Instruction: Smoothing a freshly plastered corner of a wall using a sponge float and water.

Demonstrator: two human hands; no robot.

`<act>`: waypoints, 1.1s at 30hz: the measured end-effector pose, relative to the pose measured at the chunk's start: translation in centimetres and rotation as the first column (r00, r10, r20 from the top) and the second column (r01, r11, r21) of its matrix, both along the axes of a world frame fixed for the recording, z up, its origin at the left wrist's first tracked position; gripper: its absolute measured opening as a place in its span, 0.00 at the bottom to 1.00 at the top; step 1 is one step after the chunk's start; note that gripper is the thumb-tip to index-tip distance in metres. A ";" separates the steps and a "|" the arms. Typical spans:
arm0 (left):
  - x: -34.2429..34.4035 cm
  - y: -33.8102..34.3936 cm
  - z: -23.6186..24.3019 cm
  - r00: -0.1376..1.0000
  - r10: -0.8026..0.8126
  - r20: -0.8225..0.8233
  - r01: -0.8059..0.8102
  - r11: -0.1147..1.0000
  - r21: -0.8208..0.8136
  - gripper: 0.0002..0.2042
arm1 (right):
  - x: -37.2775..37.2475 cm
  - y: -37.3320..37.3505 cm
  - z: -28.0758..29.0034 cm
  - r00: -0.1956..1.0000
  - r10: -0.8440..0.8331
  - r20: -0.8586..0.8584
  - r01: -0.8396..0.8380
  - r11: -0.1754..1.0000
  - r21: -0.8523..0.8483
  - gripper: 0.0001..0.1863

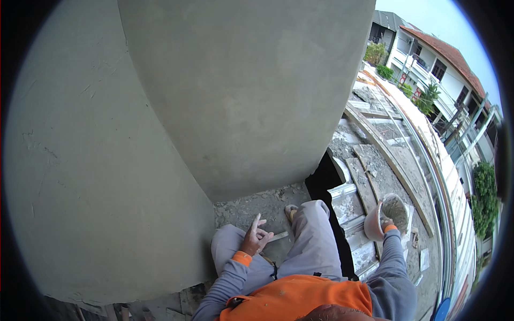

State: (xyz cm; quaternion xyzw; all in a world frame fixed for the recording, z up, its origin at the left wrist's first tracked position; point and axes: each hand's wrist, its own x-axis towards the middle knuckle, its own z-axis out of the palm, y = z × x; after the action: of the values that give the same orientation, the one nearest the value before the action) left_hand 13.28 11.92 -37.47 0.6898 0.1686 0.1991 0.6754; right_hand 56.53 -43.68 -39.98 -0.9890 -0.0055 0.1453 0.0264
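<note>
My left hand (256,238) is raised over my lap, its index finger stretched out and the other fingers partly bent and apart. Pale residue coats the fingertips. Close beside them is a narrow, pale flat strip (278,236); whether the fingers touch it I cannot tell. My right hand (386,223) reaches over the near rim into a pale pinkish bucket (373,227). Its fingers are largely hidden in there. Grey material (395,207) coats the inside of the bucket, which stands to my right.
Smooth grey plastered walls (241,101) meet in a corner ahead and to the left. Rubble litters the ledge (241,209) by my sandalled foot (290,212). A dark gap (324,179) separates it from metal sheeting and wooden planks (393,155). Houses (439,69) stand beyond.
</note>
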 end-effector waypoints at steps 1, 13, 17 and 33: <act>-0.7 0.0 -0.5 0.999 0.035 -0.040 -0.033 0.999 0.037 0.45 | -0.7 3.6 -0.5 0.988 0.082 -0.134 -0.077 0.996 0.040 0.29; -1.4 0.0 -0.2 0.996 0.067 -0.057 -0.063 0.996 0.064 0.45 | -2.6 5.7 4.1 0.964 0.083 -0.251 -0.090 0.996 -0.016 0.30; -1.5 0.0 -0.2 0.996 0.078 -0.033 -0.077 0.996 0.033 0.45 | -5.0 6.8 6.2 0.947 -0.169 0.274 0.186 0.982 -0.036 0.37; -2.6 0.7 0.3 0.993 0.094 -0.073 -0.093 0.996 0.009 0.46 | -14.5 60.8 24.0 0.035 0.262 0.965 -0.982 0.188 -0.015 0.44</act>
State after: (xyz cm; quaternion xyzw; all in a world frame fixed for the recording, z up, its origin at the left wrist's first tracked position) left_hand 10.70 12.65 -37.12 0.6898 0.2248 0.2055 0.6568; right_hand 42.02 17.07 -15.99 -0.6585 -0.5758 -0.3664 0.3171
